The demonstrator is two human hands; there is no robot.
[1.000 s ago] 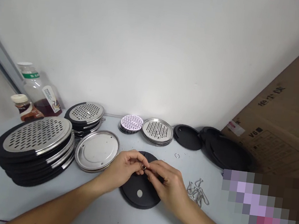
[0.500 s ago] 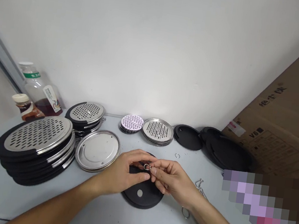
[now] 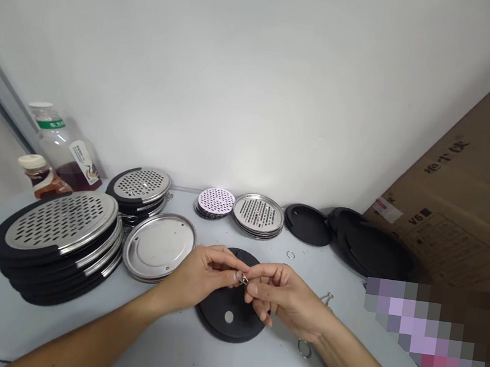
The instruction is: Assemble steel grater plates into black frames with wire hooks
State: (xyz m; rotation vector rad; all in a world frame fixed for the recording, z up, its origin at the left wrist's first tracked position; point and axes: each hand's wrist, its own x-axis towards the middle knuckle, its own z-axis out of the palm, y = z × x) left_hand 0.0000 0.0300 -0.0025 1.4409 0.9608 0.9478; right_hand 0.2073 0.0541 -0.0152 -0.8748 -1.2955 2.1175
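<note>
My left hand (image 3: 201, 277) and my right hand (image 3: 288, 297) meet above a black round disc (image 3: 227, 316) that lies flat on the grey table (image 3: 187, 350). Between their fingertips they pinch a small metal ring (image 3: 244, 278). A pale round spot marks the middle of the disc. Wire clips (image 3: 324, 299) lie on the table behind my right wrist, mostly hidden by it, and one loop (image 3: 303, 349) shows below the forearm.
A stack of black discs topped by a perforated metal plate (image 3: 59, 222) sits at the left, with a plain metal lid (image 3: 159, 247) beside it. Smaller perforated plates (image 3: 258, 214), black lids (image 3: 372, 248), two bottles (image 3: 58, 144) and a cardboard box (image 3: 473, 195) line the back.
Both hands stay together over the black disc, turning the small ring between the fingertips. My right hand has shifted right, covering the wire clips.
</note>
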